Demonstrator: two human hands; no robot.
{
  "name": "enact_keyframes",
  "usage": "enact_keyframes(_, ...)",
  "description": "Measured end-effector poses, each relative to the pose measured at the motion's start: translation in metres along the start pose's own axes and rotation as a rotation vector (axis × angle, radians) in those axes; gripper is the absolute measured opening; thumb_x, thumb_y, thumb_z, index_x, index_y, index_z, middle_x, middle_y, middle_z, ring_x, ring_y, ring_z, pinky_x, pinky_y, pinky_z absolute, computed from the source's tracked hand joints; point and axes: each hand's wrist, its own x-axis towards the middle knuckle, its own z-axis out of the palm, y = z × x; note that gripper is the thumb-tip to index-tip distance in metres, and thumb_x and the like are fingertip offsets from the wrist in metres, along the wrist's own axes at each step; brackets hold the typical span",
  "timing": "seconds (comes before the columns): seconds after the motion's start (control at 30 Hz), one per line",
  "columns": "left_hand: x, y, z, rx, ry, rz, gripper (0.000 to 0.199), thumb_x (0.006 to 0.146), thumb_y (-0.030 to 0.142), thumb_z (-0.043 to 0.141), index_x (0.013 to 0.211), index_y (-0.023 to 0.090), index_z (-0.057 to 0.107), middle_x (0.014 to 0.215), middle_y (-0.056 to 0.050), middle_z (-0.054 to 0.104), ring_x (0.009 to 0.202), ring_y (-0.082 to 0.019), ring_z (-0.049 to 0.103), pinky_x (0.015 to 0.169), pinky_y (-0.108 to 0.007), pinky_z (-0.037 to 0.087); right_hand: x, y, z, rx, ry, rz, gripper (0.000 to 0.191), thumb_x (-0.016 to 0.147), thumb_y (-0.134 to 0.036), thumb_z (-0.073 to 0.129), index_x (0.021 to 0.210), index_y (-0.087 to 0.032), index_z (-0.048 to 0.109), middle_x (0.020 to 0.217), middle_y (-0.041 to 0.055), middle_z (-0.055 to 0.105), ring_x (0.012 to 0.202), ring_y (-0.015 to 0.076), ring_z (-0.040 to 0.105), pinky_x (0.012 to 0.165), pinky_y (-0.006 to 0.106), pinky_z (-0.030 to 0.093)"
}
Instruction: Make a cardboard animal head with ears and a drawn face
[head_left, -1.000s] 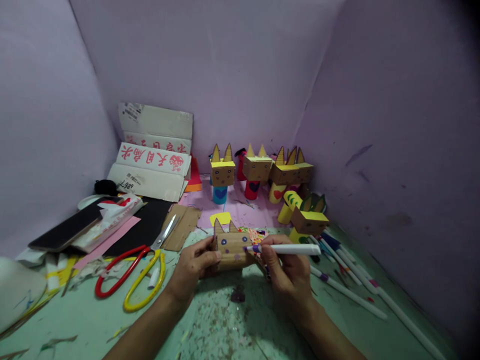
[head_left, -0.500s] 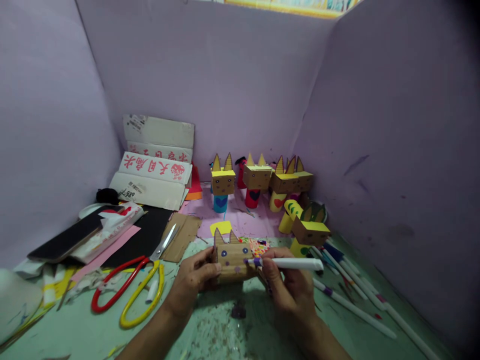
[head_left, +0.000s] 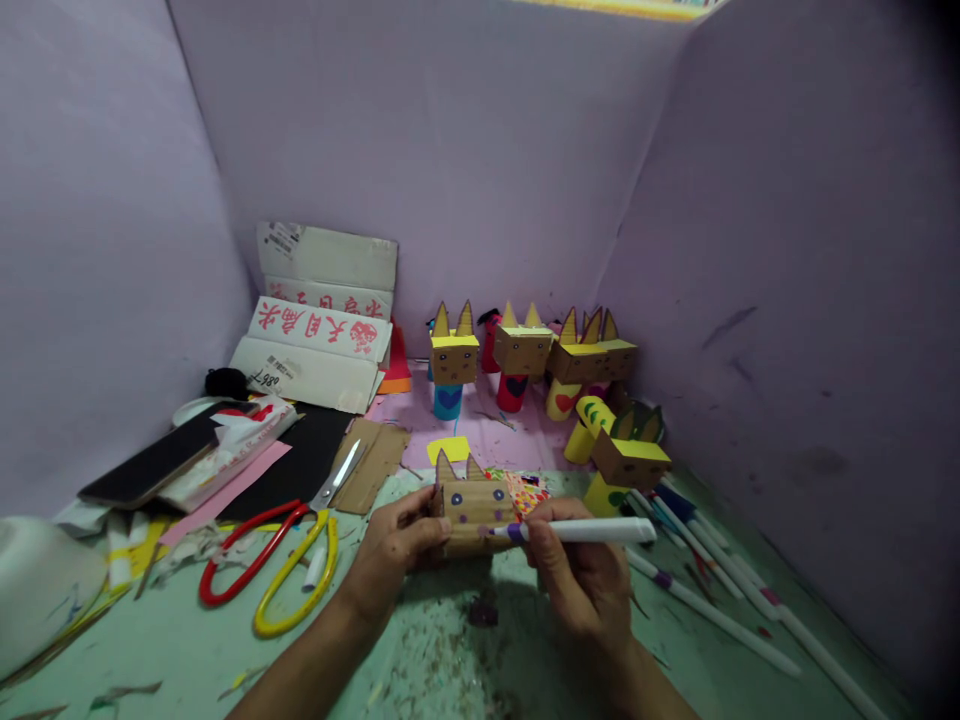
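Observation:
My left hand (head_left: 397, 550) grips the left side of a cardboard animal head (head_left: 471, 510) with two pointed ears, drawn eyes and purple spots. Between the thumb and fingers of my right hand (head_left: 574, 570) is a white marker (head_left: 592, 530) with a purple end. Its tip points left and meets the lower middle of the drawn face. Behind the head lies a brightly patterned piece of paper (head_left: 525, 490), partly covered by my right hand. A yellow paper piece (head_left: 448, 449) is just beyond the ears.
Several cardboard-headed animal figures (head_left: 454, 360) stand at the back and right. Scissors (head_left: 322, 515) with red and yellow handles lie at left, by cardboard scraps (head_left: 375, 460) and a folded white box (head_left: 315, 330). More markers (head_left: 712, 610) lie at right, near the lilac wall (head_left: 787, 300).
The marker tip has shifted from the right-hand cheek spot down to the lower middle of the face. Both hands keep their holds. The whole view has shifted slightly.

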Motion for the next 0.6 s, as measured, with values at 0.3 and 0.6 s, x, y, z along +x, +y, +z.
enact_keyframes(0.3, 0.0013, -0.0020, 0.0009, -0.003, 0.023, -0.002, 0.060, 0.058, 0.031, 0.069, 0.114, 0.011, 0.061, 0.105, -0.013, 0.066, 0.090, -0.029, 0.061, 0.066, -0.032, 0.049, -0.0021, 0.0006, 0.0039, 0.019, -0.012, -0.005, 0.008, 0.087, -0.018, 0.052, 0.081, -0.021, 0.057, 0.062, -0.0040, 0.049, 0.051, 0.0101, 0.043, 0.048, 0.023, 0.033)
enact_keyframes(0.6, 0.0001, 0.0010, 0.0022, 0.019, 0.016, 0.010, 0.053, 0.060, 0.030, 0.067, 0.110, 0.013, 0.064, 0.097, -0.009, 0.068, 0.083, -0.026, 0.061, 0.067, -0.032, 0.049, -0.0040, -0.0005, 0.0057, 0.039, 0.042, 0.054, 0.009, 0.086, -0.023, 0.053, 0.079, -0.020, 0.059, 0.063, -0.0026, 0.050, 0.055, 0.0119, 0.046, 0.050, 0.025, 0.034)
